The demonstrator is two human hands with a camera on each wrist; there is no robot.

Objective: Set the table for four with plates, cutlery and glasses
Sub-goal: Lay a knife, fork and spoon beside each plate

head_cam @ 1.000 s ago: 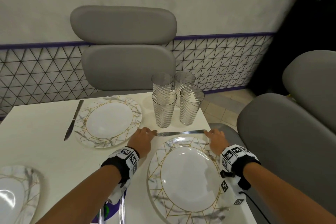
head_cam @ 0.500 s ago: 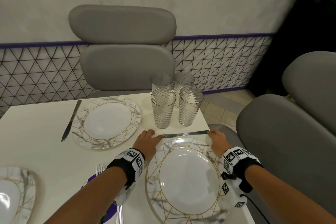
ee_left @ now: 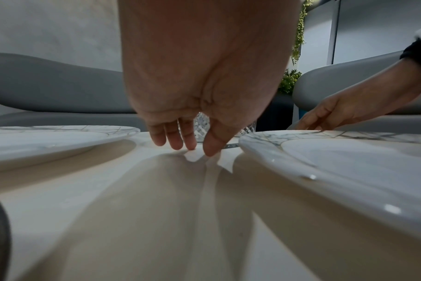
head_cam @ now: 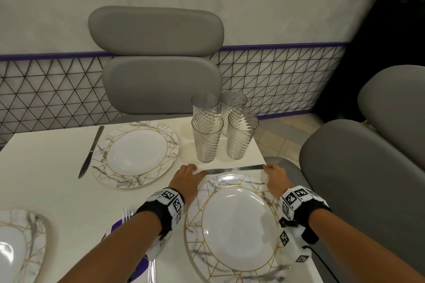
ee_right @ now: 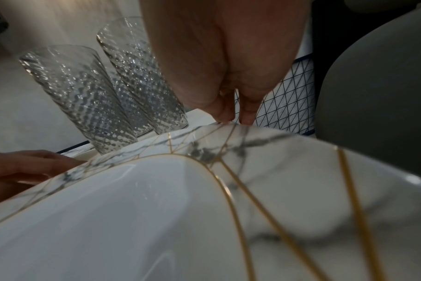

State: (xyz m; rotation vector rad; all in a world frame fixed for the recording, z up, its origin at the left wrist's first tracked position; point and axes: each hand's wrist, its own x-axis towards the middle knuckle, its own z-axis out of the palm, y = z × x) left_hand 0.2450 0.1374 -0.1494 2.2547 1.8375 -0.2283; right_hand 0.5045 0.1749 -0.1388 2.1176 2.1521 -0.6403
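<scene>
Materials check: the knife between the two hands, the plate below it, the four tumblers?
Knife: looks like polished steel, grey with a mirror-like sheen. Plate: probably glazed ceramic, glossy highlights, printed marble veining and gold lines; melamine not excluded. Tumblers: clear, with a swirled ribbed wall; glass or clear plastic, cannot tell.

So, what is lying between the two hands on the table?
A table knife lies flat between the left hand and the right hand, along the far rim of the near plate. The head view shows it.
</scene>
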